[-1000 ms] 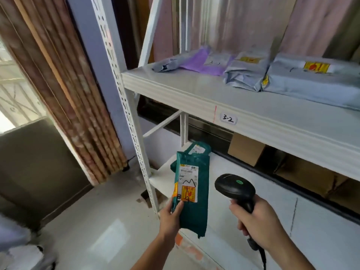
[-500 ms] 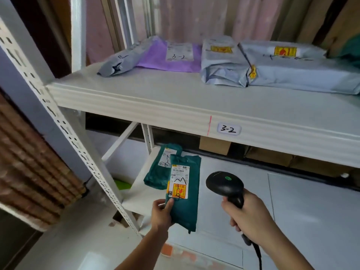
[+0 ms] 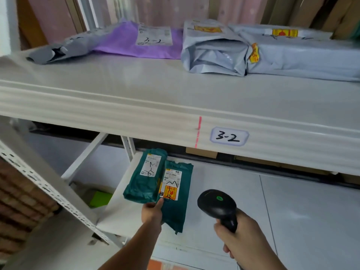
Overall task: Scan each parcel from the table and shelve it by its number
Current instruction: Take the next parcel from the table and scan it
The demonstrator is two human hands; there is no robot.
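A dark green parcel (image 3: 175, 195) with a white label and yellow sticker sits in the left hand (image 3: 153, 212), whose grip pinches its lower left edge, over the lower shelf (image 3: 120, 211). Just beside it, a second green parcel (image 3: 145, 178) lies on that shelf. The right hand (image 3: 239, 238) has its grip clamped round a black barcode scanner (image 3: 218, 205). Above, the shelf labelled 3-2 (image 3: 228, 136) carries a purple parcel (image 3: 140, 40) and grey parcels (image 3: 214, 49).

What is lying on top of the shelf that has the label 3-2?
On the shelf lie a grey bag, a purple parcel marked 3-2 and two pale grey parcels. Whatever lies behind them is covered.
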